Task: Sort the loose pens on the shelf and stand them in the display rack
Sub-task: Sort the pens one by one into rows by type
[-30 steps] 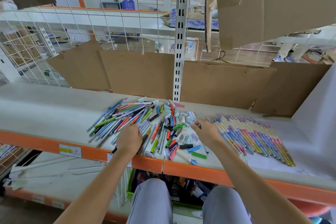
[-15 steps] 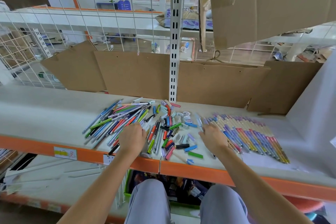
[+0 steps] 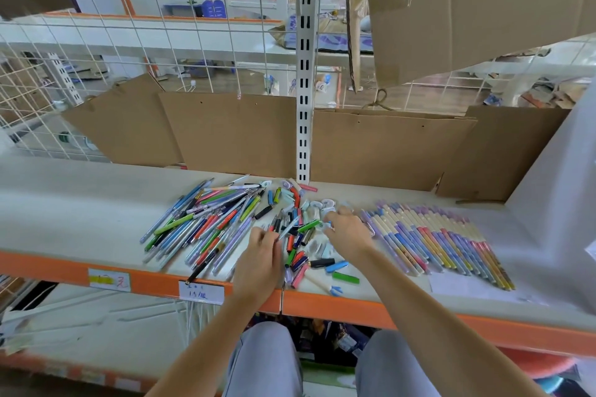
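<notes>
Two hands work over one shelf (image 3: pixel 80 200): the left hand (image 3: pixel 258 263) has its grip pinched on a thin pale pen (image 3: pixel 289 226), while the right hand (image 3: pixel 350 232) curls its fingers into small white pieces, though I cannot tell its grip. Three groups of pens lie flat: a far-left heap of loose pens (image 3: pixel 206 219), a jumble of short pens (image 3: pixel 306 255) between the hands, and a tidy right-hand row of pastel pens (image 3: pixel 435 242), too many to count.
</notes>
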